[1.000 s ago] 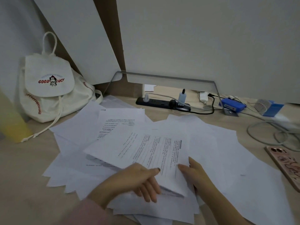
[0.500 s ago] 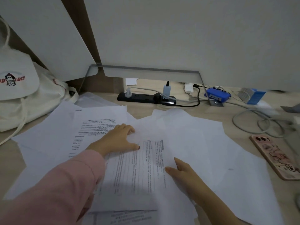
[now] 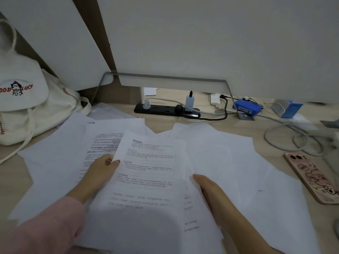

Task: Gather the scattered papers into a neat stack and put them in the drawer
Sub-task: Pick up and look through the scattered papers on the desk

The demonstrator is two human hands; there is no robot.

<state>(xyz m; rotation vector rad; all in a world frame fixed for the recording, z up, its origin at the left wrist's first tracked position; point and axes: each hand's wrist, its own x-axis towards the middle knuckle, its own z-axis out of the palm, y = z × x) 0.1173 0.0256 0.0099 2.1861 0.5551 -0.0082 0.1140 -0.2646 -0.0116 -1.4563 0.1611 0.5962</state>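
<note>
Gripping a printed sheet [image 3: 150, 167], left hand [image 3: 102, 169], right hand [image 3: 211, 189] alongside

Printed sheet [image 3: 146, 180] text too blurred to read; canvas backpack [image 3: 27, 107] cut off at left edge.

The left hand [image 3: 100, 173] grips the left edge of a printed sheet [image 3: 146, 173], thumb on top. The right hand [image 3: 211, 189] holds the sheet's right side. Loose papers [image 3: 247, 162] overlap across the desk [image 3: 14, 180]. A phone [image 3: 311, 177] lies to the right; a power strip [image 3: 165, 110] sits behind; a canvas bag [image 3: 27, 103] stands left.
</note>
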